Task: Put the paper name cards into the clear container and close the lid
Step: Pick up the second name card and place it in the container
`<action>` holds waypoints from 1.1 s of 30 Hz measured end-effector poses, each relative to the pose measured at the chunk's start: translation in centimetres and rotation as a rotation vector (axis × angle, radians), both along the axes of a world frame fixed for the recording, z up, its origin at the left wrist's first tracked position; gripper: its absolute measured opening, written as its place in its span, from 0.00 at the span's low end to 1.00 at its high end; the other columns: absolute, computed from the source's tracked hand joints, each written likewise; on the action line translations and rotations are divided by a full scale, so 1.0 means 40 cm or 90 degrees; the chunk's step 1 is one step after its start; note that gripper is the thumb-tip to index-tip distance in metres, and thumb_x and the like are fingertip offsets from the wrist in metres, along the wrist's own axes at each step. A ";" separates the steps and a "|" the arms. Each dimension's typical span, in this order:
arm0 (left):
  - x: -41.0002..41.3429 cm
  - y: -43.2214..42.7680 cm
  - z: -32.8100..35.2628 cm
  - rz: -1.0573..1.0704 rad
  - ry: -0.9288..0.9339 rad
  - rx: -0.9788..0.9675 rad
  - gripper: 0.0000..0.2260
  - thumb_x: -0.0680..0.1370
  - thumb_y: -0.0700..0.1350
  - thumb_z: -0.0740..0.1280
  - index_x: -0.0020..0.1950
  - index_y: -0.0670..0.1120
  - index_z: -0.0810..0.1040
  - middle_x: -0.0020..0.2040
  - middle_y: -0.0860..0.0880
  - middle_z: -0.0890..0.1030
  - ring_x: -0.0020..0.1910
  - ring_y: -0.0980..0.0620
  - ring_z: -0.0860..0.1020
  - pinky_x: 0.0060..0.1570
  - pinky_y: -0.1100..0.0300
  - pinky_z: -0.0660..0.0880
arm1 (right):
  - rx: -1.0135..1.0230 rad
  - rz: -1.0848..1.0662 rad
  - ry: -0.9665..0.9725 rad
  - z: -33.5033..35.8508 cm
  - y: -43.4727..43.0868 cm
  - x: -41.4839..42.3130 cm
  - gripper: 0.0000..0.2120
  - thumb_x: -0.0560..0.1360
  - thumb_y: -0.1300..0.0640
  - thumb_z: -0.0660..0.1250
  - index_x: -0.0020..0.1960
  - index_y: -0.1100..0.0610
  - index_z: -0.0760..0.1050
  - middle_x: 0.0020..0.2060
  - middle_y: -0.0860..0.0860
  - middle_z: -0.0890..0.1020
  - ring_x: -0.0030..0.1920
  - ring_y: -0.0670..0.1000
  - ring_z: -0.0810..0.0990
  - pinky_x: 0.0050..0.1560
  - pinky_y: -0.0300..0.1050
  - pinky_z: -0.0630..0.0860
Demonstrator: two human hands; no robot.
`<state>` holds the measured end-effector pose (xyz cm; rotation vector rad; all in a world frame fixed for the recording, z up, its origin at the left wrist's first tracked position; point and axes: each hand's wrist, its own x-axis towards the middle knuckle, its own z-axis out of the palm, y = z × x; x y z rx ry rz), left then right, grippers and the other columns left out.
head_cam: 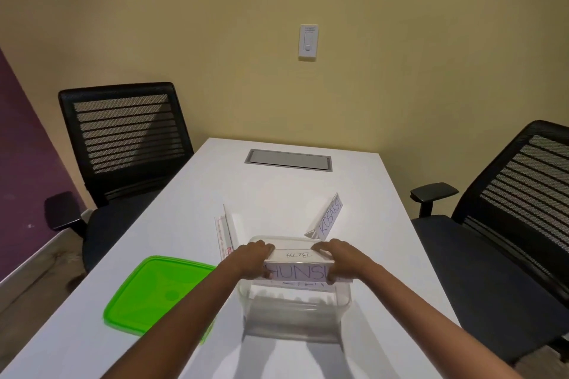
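Observation:
A clear plastic container (295, 314) stands open on the white table (184, 212) in front of me. My left hand (254, 258) and my right hand (334, 257) grip the two ends of a folded paper name card (297, 266) held over the container's far half; another card lies under it inside. A second name card (328, 220) stands tilted on the table behind the container to the right. A third card (226, 232) stands on edge to the left of the container. The green lid (154, 292) lies flat on the table at my left.
Two black mesh office chairs flank the table, one at the left (123, 138) and one at the right (523, 194). A grey cable hatch (288, 159) is set into the table's far end. A white wall switch (308, 41) hangs on the yellow wall.

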<state>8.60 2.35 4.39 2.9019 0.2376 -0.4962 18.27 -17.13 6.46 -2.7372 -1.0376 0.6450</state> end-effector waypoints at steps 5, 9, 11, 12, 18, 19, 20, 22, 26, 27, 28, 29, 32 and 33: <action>0.031 0.014 -0.040 -0.001 0.102 -0.009 0.23 0.77 0.47 0.66 0.66 0.37 0.67 0.67 0.38 0.71 0.66 0.40 0.71 0.63 0.51 0.69 | -0.089 0.034 0.043 -0.048 0.050 0.030 0.35 0.67 0.62 0.74 0.71 0.53 0.65 0.69 0.55 0.70 0.69 0.55 0.67 0.65 0.44 0.68; 0.055 0.008 -0.074 -0.019 0.173 -0.001 0.22 0.76 0.47 0.67 0.66 0.35 0.69 0.67 0.37 0.74 0.65 0.40 0.73 0.63 0.52 0.70 | -0.159 0.049 0.071 -0.082 0.071 0.042 0.33 0.68 0.61 0.74 0.70 0.55 0.65 0.70 0.55 0.68 0.70 0.55 0.65 0.67 0.45 0.67; 0.064 0.004 -0.091 -0.024 0.197 0.003 0.22 0.77 0.47 0.66 0.65 0.35 0.71 0.67 0.38 0.74 0.65 0.41 0.73 0.63 0.52 0.70 | -0.179 0.049 0.076 -0.096 0.078 0.047 0.33 0.69 0.61 0.74 0.70 0.56 0.65 0.70 0.55 0.68 0.70 0.55 0.65 0.67 0.45 0.67; 0.067 0.002 -0.101 -0.024 0.206 0.005 0.22 0.77 0.46 0.66 0.66 0.35 0.71 0.67 0.38 0.74 0.66 0.41 0.73 0.64 0.52 0.70 | -0.190 0.049 0.078 -0.103 0.083 0.048 0.33 0.69 0.61 0.74 0.70 0.56 0.65 0.70 0.55 0.68 0.70 0.55 0.65 0.67 0.46 0.67; 0.069 -0.002 -0.158 -0.022 0.241 0.021 0.23 0.77 0.46 0.66 0.69 0.37 0.68 0.70 0.39 0.71 0.68 0.42 0.71 0.66 0.53 0.69 | -0.255 0.081 0.069 -0.159 0.104 0.036 0.31 0.68 0.61 0.74 0.69 0.60 0.68 0.68 0.56 0.72 0.67 0.56 0.71 0.65 0.46 0.70; 0.067 -0.001 -0.167 -0.022 0.244 0.023 0.24 0.77 0.45 0.66 0.70 0.37 0.67 0.70 0.39 0.71 0.68 0.42 0.71 0.66 0.52 0.69 | -0.259 0.085 0.067 -0.169 0.105 0.034 0.30 0.68 0.60 0.74 0.68 0.60 0.70 0.67 0.56 0.73 0.67 0.56 0.71 0.65 0.46 0.71; 0.066 0.000 -0.175 -0.023 0.246 0.026 0.24 0.77 0.45 0.66 0.70 0.37 0.67 0.70 0.38 0.70 0.68 0.41 0.71 0.66 0.51 0.69 | -0.259 0.084 0.068 -0.179 0.106 0.033 0.29 0.67 0.60 0.74 0.67 0.60 0.71 0.66 0.56 0.74 0.66 0.56 0.72 0.65 0.46 0.72; 0.064 0.000 -0.187 -0.027 0.245 0.028 0.23 0.77 0.45 0.65 0.70 0.37 0.68 0.70 0.38 0.70 0.68 0.41 0.71 0.67 0.50 0.70 | -0.252 0.072 0.072 -0.196 0.104 0.033 0.28 0.67 0.61 0.74 0.66 0.60 0.71 0.66 0.55 0.74 0.66 0.56 0.72 0.65 0.46 0.72; 0.061 -0.003 -0.204 -0.031 0.241 0.029 0.22 0.77 0.44 0.65 0.69 0.37 0.68 0.69 0.38 0.68 0.66 0.39 0.72 0.66 0.48 0.70 | -0.229 0.043 0.091 -0.226 0.097 0.034 0.28 0.68 0.63 0.72 0.67 0.60 0.71 0.67 0.55 0.74 0.67 0.55 0.72 0.64 0.44 0.72; 0.061 -0.004 -0.208 -0.030 0.239 0.031 0.22 0.77 0.44 0.65 0.69 0.37 0.68 0.69 0.37 0.68 0.66 0.39 0.72 0.65 0.48 0.70 | -0.226 0.039 0.092 -0.233 0.095 0.034 0.28 0.68 0.63 0.72 0.67 0.60 0.71 0.67 0.56 0.73 0.67 0.55 0.71 0.64 0.45 0.72; 0.060 -0.004 -0.211 -0.029 0.235 0.032 0.22 0.78 0.44 0.64 0.69 0.37 0.68 0.69 0.37 0.68 0.66 0.38 0.72 0.65 0.48 0.71 | -0.223 0.034 0.093 -0.239 0.094 0.033 0.28 0.68 0.63 0.71 0.67 0.60 0.71 0.67 0.56 0.73 0.67 0.55 0.71 0.64 0.45 0.72; 0.058 -0.005 -0.214 -0.028 0.230 0.033 0.21 0.78 0.44 0.64 0.69 0.36 0.68 0.69 0.37 0.68 0.66 0.38 0.73 0.65 0.48 0.71 | -0.219 0.028 0.093 -0.246 0.092 0.033 0.28 0.68 0.64 0.71 0.67 0.59 0.70 0.67 0.56 0.73 0.67 0.55 0.72 0.65 0.46 0.72; 0.055 -0.005 -0.221 -0.026 0.218 0.038 0.22 0.78 0.44 0.65 0.69 0.37 0.68 0.69 0.37 0.68 0.66 0.38 0.73 0.66 0.47 0.71 | -0.211 0.014 0.091 -0.258 0.088 0.031 0.29 0.69 0.64 0.70 0.68 0.57 0.69 0.67 0.56 0.73 0.66 0.56 0.73 0.64 0.46 0.72; 0.054 -0.005 -0.222 -0.026 0.213 0.040 0.22 0.77 0.45 0.65 0.69 0.37 0.68 0.69 0.38 0.68 0.66 0.38 0.73 0.66 0.47 0.71 | -0.210 0.013 0.090 -0.261 0.088 0.031 0.28 0.69 0.64 0.70 0.68 0.58 0.69 0.66 0.56 0.73 0.66 0.56 0.73 0.64 0.46 0.72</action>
